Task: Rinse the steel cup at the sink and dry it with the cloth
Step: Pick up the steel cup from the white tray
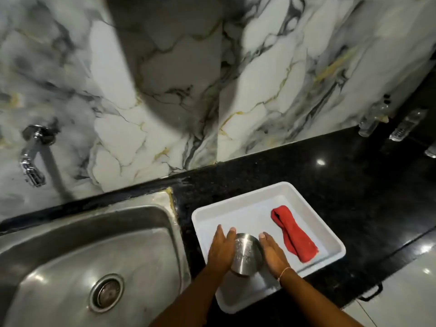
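The steel cup [247, 254] stands mouth-down in a white tray [238, 199] on the black counter. My left hand [220, 252] presses flat against the cup's left side and my right hand [273, 254] against its right side, so the cup is held between both palms. A folded red cloth [293, 233] lies in the tray just to the right of my right hand, untouched. The steel sink [77, 260] with its round drain [106, 293] is to the left of the tray. A chrome tap [31, 153] sticks out of the marble wall above the sink.
Black granite counter [342, 182] runs right of the sink. Two clear plastic bottles [374, 119] lean at the far right by the marble wall. A drawer handle [371, 293] shows below the counter's front edge.
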